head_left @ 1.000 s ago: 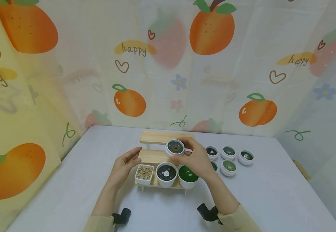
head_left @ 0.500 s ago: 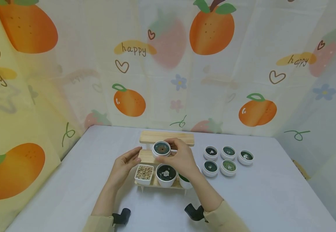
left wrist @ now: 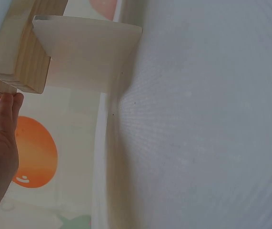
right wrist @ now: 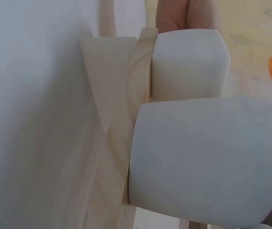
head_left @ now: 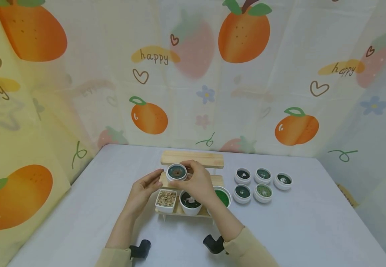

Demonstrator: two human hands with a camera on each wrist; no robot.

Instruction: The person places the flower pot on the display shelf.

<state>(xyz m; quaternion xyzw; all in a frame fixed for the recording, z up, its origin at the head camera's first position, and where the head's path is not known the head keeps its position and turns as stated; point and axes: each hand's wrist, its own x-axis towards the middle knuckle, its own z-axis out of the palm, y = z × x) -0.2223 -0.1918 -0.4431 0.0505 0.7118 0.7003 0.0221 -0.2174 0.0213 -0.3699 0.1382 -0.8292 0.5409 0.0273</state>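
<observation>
My right hand (head_left: 196, 183) pinches a small white round pot (head_left: 177, 171) with a dark teal top and brown centre, over the left part of the wooden stand's middle shelf (head_left: 217, 180). My left hand (head_left: 143, 191) is at that shelf's left end, fingers extended. In the left wrist view its fingertips (left wrist: 16, 98) meet the wooden end. Along the front shelf stand a square white dish (head_left: 166, 199) of tan bits, a white cup (head_left: 190, 200) with a dark top and a white cup (head_left: 228, 193) with a green top, partly hidden by my right hand.
Several small white pots (head_left: 263, 175) with dark or green tops stand right of the stand on the white-covered table (head_left: 296, 226). Behind is the bare top shelf (head_left: 193, 158). In the right wrist view, a white cup (right wrist: 207, 162) and square dish (right wrist: 190, 64) loom close.
My right hand has carried the small pot leftward along the middle shelf, toward my left hand. The right part of that shelf shows again. My left hand has stayed in place.
</observation>
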